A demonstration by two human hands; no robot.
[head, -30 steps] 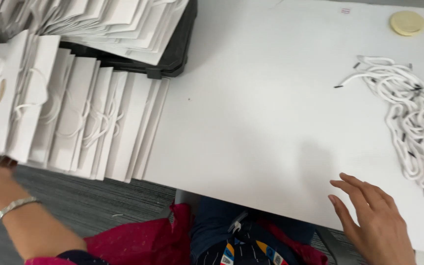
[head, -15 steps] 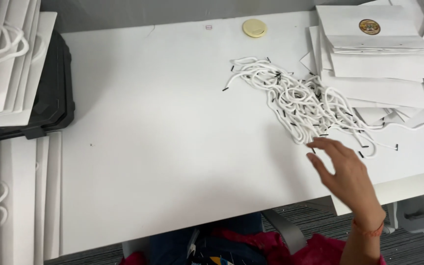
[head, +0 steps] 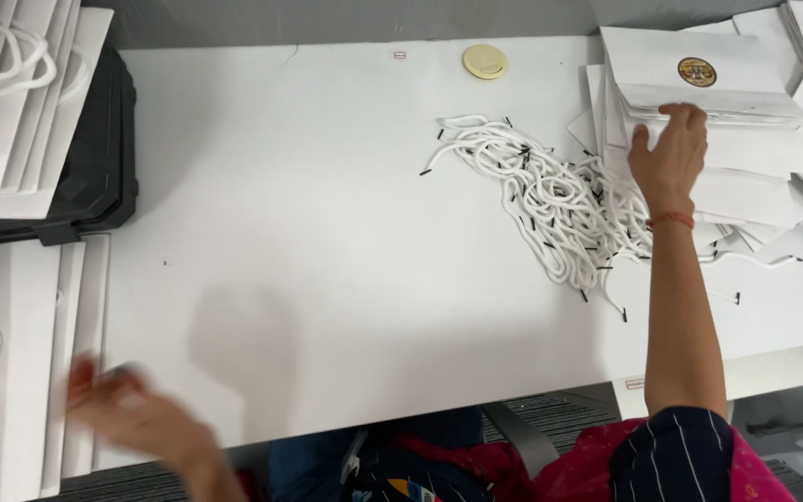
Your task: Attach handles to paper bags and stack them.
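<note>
The right hand [head: 669, 149] reaches far across the table [head: 327, 214], fingers [head: 685, 116] spread and curled onto the near edge of the top bag [head: 699, 79] in a stack of flat white paper bags; whether they pinch it or only press on it cannot be told. The bag lies just beyond the fingertips, its long axis running left to right, a round gold seal [head: 696, 72] past them. This hand is far the nearer one. Just left of the wrist lies a tangle of white cords [head: 550, 191] with black tips, some running under the forearm; nothing stands between fingers and bag. Further left sits a small round cap [head: 485, 61]. The left hand [head: 132, 418], blurred and open, hovers at the table's near left edge, beside finished bags [head: 20, 372] with handles.
</note>
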